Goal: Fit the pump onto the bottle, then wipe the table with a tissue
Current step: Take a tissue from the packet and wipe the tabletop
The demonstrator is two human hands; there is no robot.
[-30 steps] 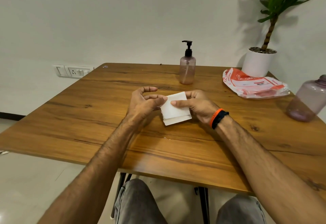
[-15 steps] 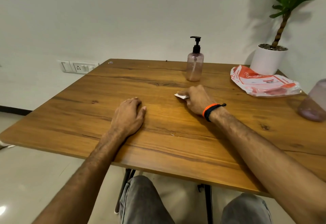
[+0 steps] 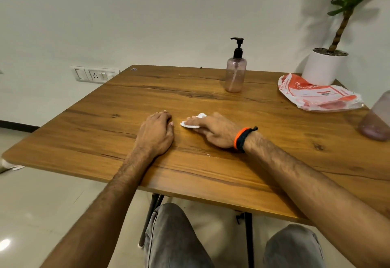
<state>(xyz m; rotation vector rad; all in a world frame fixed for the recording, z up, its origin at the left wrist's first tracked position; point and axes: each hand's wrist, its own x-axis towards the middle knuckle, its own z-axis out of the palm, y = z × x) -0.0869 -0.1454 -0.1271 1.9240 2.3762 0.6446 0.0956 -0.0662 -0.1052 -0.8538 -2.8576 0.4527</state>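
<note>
The pinkish clear bottle (image 3: pixel 235 75) stands upright at the back of the wooden table (image 3: pixel 211 174), with the black pump (image 3: pixel 238 48) seated on its neck. A white tissue (image 3: pixel 188 125) lies flat on the table's middle. My right hand (image 3: pixel 215 130), with an orange and black band at the wrist, presses it down with extended fingers, and most of the tissue is hidden under them. Just left of it, my left hand (image 3: pixel 156 134) rests palm down on the wood and holds nothing.
An orange and white plastic packet (image 3: pixel 318 94) lies at the back right, before a white plant pot (image 3: pixel 322 67). A second pinkish bottle (image 3: pixel 377 120) stands at the right edge. A small wet glint (image 3: pixel 209 155) shows near my right wrist. My knees are under the table's front edge.
The tissue went from held up between both hands to pressed on the table under my right hand, which has slid left with it. My left hand settled flat on the wood.
</note>
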